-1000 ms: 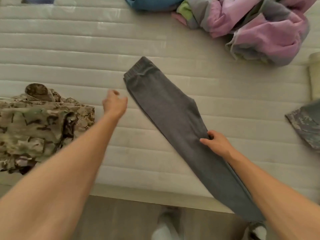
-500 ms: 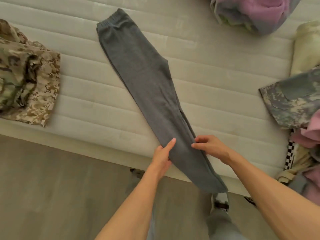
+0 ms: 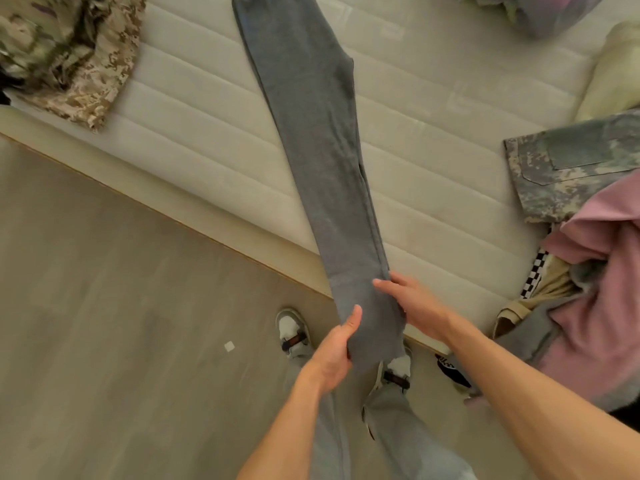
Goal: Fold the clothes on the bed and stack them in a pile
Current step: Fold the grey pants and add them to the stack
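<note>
Two hands' grip holds grey trousers [image 3: 311, 140] over quilted mattress [image 3: 194, 109], wood floor [image 3: 104, 306].

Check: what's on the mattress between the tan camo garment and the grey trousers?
Bare quilted mattress only, in the head view; tan camo garment and grey trousers lie apart.

Both hands [image 3: 332, 351] now gripping trouser cuff [image 3: 374, 341]

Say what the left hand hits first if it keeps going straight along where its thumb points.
The left hand already grips the grey pants near the cuff. Its thumb points up the leg, so likely it would only slide along that fabric toward the mattress; depth is unclear.
</note>
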